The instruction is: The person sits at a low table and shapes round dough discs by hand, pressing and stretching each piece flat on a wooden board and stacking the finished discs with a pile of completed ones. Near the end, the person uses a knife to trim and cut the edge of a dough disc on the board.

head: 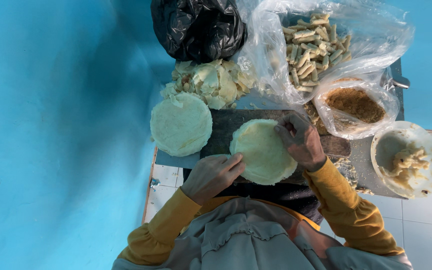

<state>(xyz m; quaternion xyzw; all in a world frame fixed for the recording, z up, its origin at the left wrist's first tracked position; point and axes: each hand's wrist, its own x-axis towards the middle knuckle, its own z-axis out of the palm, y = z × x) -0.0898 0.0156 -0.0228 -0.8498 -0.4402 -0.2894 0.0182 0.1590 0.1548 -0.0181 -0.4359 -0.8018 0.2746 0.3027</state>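
left hand (pixel 211 175) lying flat, fingers apart, touching the near edge of a round wrapper (pixel 262 150) on the dark board (pixel 226 125) | right hand (pixel 301 140) pinching the wrapper's far edge, grip clamped on it | wrapper stack (pixel 181 123) lying beside it | black bag (pixel 198 27), clear bag of rolls (pixel 316 45), clear bag of brown crumbs (pixel 356 105) sitting behind | white bowl (pixel 408 157) standing at right.

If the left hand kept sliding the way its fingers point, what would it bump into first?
The left hand points rightward across the round flat wrapper it already touches. Going on, it would probably meet the right hand resting on the wrapper's far edge.
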